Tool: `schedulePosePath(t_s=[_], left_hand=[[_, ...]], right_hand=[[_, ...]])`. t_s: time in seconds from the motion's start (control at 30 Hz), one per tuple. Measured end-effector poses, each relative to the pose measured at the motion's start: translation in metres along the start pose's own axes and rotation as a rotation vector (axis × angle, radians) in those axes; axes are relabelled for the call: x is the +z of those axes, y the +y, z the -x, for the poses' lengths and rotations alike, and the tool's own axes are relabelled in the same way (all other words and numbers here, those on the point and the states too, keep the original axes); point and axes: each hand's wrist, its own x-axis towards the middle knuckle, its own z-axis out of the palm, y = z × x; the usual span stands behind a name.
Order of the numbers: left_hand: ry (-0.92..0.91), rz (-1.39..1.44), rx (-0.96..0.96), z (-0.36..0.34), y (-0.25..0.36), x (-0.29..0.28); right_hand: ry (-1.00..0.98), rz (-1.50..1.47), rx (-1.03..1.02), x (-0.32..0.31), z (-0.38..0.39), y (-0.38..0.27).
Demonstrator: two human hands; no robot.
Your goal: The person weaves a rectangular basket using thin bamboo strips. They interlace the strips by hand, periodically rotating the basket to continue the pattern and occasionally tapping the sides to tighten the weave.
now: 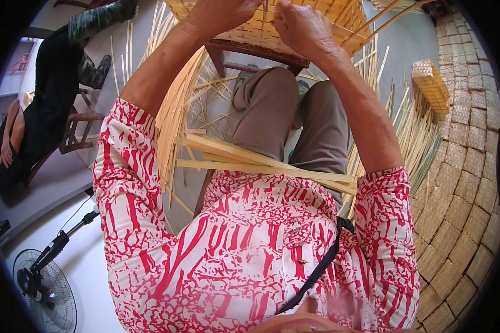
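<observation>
A yellow woven bamboo basket (244, 36) rests on a dark wooden stool (218, 60) in front of my knees, its top cut off by the upper edge. Loose strip ends stick out at its right side. My left hand (222, 14) is at the basket's near side, fingers closed together at a narrow bamboo strip (265, 10). Close beside it, my right hand (304, 28) is curled with thumb and fingers pinched against the weave, seemingly on a strip too. Their fingertips are partly hidden. Several flat bamboo strips (272, 162) lie across my lap.
Long loose strips (175, 111) cover the floor at left, with more (411, 127) at right. Stacked woven blocks (455, 188) line the right side, near a small woven box (430, 86). Another person (50, 83) sits at left. A black fan (44, 288) stands at lower left.
</observation>
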Motion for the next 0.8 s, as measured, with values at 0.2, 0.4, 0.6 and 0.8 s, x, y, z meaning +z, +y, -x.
schedulePosePath(t_s=[0.2,0.4,0.6,0.8], left_hand=[[-0.113,0.143,-0.361,-0.009,0.002,0.002],[-0.027,0.093,-0.276,-0.012,-0.007,0.011],[0.005,0.068,-0.237,-0.016,0.003,0.006],[-0.049,-0.052,-0.199,-0.018,-0.005,0.008]], right_hand=[[0.132,0.072,0.021,0.005,0.005,-0.013],[0.210,0.052,-0.017,0.012,0.007,-0.006],[0.218,0.002,-0.009,0.005,0.008,-0.011],[0.268,-0.037,-0.024,0.007,0.010,-0.011]])
